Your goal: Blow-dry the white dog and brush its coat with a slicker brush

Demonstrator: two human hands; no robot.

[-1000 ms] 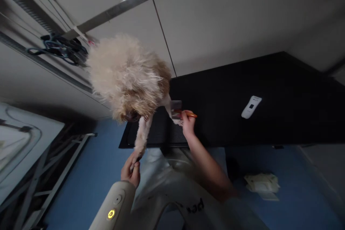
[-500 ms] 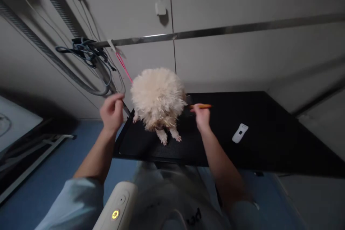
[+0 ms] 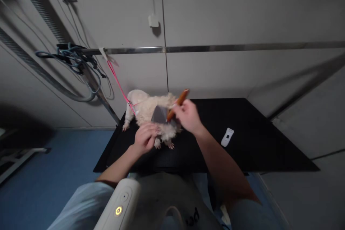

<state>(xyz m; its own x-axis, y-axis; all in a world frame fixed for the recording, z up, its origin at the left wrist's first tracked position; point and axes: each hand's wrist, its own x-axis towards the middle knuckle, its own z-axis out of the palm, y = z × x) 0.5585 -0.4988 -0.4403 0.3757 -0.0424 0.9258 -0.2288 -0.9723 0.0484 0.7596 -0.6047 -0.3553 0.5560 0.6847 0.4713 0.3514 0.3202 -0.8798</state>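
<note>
A small cream-coloured curly dog stands on the black table, held by a pink lead. My right hand grips the orange wooden handle of a slicker brush, whose grey head lies against the fluffy fur of the dog's head. Just below the brush, my left hand has its fingers closed at the edge of that fur, seemingly pinching it. The brush and both hands cover the dog's face.
The black grooming table bears a white remote-like device on the right. A metal bar crosses above, with the pink lead tied to it. Tangled straps and a grey hose hang at the left.
The dog has turned its head, and its body now shows at the left. Both my hands have come inward to its head, and the brush has moved onto the fur.
</note>
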